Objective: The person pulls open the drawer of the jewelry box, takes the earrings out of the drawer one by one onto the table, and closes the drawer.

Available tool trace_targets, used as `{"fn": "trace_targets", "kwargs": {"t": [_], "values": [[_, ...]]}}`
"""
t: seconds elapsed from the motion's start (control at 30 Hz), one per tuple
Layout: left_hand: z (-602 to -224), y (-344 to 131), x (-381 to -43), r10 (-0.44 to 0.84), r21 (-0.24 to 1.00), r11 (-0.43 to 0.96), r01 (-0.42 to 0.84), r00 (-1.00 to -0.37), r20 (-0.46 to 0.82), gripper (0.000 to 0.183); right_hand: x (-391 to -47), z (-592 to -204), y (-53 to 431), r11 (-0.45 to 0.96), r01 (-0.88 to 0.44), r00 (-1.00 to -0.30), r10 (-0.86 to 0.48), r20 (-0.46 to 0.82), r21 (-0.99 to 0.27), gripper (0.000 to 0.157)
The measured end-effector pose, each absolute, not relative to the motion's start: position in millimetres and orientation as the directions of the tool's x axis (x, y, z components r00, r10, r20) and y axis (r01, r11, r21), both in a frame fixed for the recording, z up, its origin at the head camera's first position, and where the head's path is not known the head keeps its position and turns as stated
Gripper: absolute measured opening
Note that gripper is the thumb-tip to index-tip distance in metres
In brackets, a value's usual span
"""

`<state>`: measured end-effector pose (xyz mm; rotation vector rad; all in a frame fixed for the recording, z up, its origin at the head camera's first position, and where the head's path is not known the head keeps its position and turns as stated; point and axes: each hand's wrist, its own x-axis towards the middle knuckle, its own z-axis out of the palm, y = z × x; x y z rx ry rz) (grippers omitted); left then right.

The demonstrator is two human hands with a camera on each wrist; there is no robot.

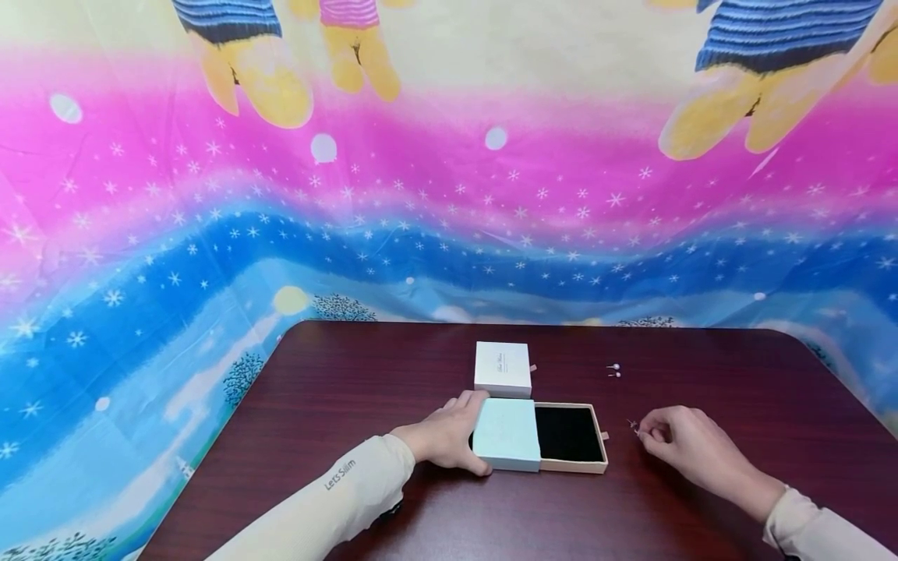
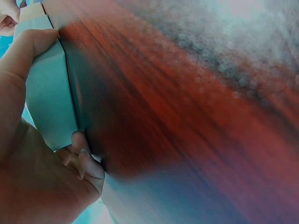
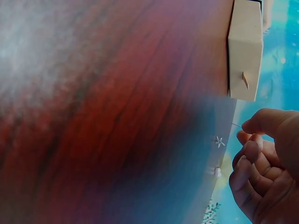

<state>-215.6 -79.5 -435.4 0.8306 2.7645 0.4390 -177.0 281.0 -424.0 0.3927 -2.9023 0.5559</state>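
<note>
My left hand [image 1: 449, 436] grips the mint-green sleeve [image 1: 507, 432] of a small jewellery box, thumb along its near side and fingers round the far left corner. From the sleeve's right end the box's drawer [image 1: 570, 438] sticks out, lined in black, with a small pull tab. Right of the drawer, my right hand [image 1: 691, 448] pinches a tiny earring between thumb and forefinger. Only its thin pin [image 3: 237, 125] shows clearly in the right wrist view; the rest is hidden by the fingers. Close by on the table lies a small star-shaped earring [image 3: 219, 141].
A closed white box [image 1: 502, 366] with a pull tab stands just behind the green one. Two pearl earrings [image 1: 615, 367] lie at the back right of the dark wooden table [image 1: 365, 366]. A printed cloth [image 1: 449, 195] hangs behind the table.
</note>
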Motion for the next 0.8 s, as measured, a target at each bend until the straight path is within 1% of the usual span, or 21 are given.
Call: {"fn": "trace_targets", "kwargs": {"t": [0.13, 0.4, 0.8], "values": [[-436.2, -79.4, -216.2, 0.566, 0.344, 0.794, 0.501, -0.815, -0.121, 0.105, -176.7, -426.6, 280.4, 0.894, -0.286, -0.953, -0.226, 0.204, -0.346, 0.013], [-435.6, -79.8, -215.5, 0.567, 0.351, 0.793, 0.498, -0.813, -0.128, 0.105, -177.3, -431.1, 280.5, 0.902, -0.278, -0.956, -0.226, 0.188, -0.332, 0.014], [-434.9, -79.8, -215.4, 0.572, 0.349, 0.792, 0.502, -0.81, -0.133, 0.106, -176.7, -434.2, 278.6, 0.897, -0.275, -0.958, -0.223, 0.181, -0.347, 0.014]]}}
